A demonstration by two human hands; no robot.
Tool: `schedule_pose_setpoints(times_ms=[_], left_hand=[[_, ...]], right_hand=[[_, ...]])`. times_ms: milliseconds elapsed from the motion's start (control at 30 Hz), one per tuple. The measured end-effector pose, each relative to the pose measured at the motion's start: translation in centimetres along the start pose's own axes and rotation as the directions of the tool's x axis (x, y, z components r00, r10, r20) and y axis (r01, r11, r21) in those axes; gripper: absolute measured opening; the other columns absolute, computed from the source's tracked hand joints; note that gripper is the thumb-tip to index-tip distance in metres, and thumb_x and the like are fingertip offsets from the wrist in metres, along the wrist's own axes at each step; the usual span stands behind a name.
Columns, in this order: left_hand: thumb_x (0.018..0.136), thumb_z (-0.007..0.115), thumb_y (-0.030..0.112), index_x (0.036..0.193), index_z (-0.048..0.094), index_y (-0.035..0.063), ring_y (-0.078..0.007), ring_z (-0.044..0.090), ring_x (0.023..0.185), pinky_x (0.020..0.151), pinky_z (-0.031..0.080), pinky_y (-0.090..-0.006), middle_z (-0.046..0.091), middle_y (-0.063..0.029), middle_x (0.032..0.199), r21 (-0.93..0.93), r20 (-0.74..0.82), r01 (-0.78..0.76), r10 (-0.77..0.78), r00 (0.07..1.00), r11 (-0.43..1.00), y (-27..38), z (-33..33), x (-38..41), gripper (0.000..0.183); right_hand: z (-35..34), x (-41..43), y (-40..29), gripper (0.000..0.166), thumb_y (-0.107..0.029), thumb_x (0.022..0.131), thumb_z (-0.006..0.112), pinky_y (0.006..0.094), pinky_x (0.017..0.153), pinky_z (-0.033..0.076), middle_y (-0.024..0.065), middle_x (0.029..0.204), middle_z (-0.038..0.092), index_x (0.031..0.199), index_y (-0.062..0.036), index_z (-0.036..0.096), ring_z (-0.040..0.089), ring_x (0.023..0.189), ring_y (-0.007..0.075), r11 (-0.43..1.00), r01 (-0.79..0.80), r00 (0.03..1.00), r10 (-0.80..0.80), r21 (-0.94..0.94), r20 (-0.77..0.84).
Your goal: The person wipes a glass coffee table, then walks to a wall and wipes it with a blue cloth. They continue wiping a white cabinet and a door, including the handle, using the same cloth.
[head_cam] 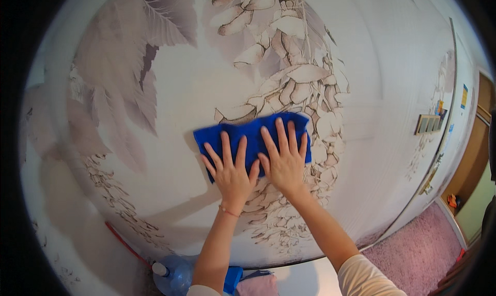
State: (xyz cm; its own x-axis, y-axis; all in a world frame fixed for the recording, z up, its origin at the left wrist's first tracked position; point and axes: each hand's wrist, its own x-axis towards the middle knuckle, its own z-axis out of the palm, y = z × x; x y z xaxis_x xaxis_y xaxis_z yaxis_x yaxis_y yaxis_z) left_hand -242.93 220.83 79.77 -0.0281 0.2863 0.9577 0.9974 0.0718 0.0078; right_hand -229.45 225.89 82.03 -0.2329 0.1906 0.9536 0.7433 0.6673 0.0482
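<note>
A blue cloth (252, 137) lies spread against a wall with a floral mural (178, 90). My left hand (230, 168) rests flat on the cloth's left part with fingers apart, and a thin red band circles that wrist. Flat on the right part is my right hand (285, 156), its fingers also spread. The two thumbs are close to each other near the cloth's lower edge. Both palms press the cloth to the wall; neither hand's fingers curl round it.
Below stand a large clear plastic bottle (176, 274), a folded pink cloth (257, 285) and a blue item (232, 278) on a white surface (298, 276). A red strip (126, 243) runs at lower left. At right are a switch panel (427, 124), a doorway and a pink rug (418, 241).
</note>
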Motion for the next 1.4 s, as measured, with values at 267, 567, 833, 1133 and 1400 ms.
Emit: schedule_pose_setpoints(times_ms=[267,567,833,1133,1400], left_hand=[[0.083,0.064,0.046,0.121,0.065,0.0192,-0.0599,0.012,0.136,0.107,0.003,-0.0732,0.039,-0.0247,0.142,0.024,0.225,-0.056,0.049,0.973,0.998,-2.8,3.4,-15.7,0.046],[0.087,0.062,0.045,0.128,0.062,0.0211,-0.0585,0.012,0.139,0.109,0.005,-0.0692,0.029,-0.0201,0.154,-0.015,0.106,0.047,-0.046,0.993,0.999,-4.8,-0.5,-6.6,0.047],[0.089,0.056,0.041,0.135,0.056,0.0227,-0.0545,0.007,0.142,0.112,0.003,-0.065,0.025,-0.0168,0.158,0.0,-0.018,0.053,-0.053,0.998,0.999,-6.4,-2.4,0.6,0.049],[0.085,0.064,0.043,0.115,0.065,0.0163,-0.0616,0.008,0.137,0.106,0.006,-0.0747,0.04,-0.0262,0.142,0.008,0.283,-0.022,0.019,0.959,1.0,-9.8,3.3,-23.2,0.04],[0.088,0.062,0.038,0.129,0.056,0.006,-0.0589,0.0,0.141,0.11,0.002,-0.0696,0.022,-0.0269,0.155,0.011,0.155,0.037,-0.038,0.987,0.999,-11.7,-1.0,-12.0,0.053]], right_hand=[[5.0,-15.8,-1.1,0.051,-0.044,0.087,0.063,0.0576,0.102,0.029,0.0034,0.14,0.05,0.135,-0.0316,0.054,0.048,0.124,0.0286,0.999,0.021,0.991,-0.024,0.027,0.129],[2.2,-6.3,-4.3,0.054,-0.029,0.089,0.061,0.0583,0.108,0.023,0.0097,0.148,0.043,0.142,-0.0245,0.049,0.041,0.133,0.0354,0.978,-0.041,0.996,0.023,0.206,0.09],[2.3,1.3,-6.8,0.055,-0.034,0.091,0.057,0.0576,0.112,0.017,0.0066,0.153,0.036,0.145,-0.032,0.044,0.034,0.139,0.0319,0.998,-0.023,0.999,0.025,0.059,-0.038],[7.6,-19.4,-8.1,0.054,-0.04,0.086,0.064,0.053,0.099,0.03,-0.0008,0.138,0.051,0.138,-0.0361,0.05,0.046,0.124,0.0248,0.995,0.088,0.953,-0.1,0.055,0.286],[5.1,-7.7,-12.1,0.056,-0.026,0.084,0.064,0.0556,0.106,0.024,0.0019,0.145,0.047,0.138,-0.0312,0.053,0.045,0.129,0.0275,0.98,-0.049,0.985,0.016,0.195,0.171]])
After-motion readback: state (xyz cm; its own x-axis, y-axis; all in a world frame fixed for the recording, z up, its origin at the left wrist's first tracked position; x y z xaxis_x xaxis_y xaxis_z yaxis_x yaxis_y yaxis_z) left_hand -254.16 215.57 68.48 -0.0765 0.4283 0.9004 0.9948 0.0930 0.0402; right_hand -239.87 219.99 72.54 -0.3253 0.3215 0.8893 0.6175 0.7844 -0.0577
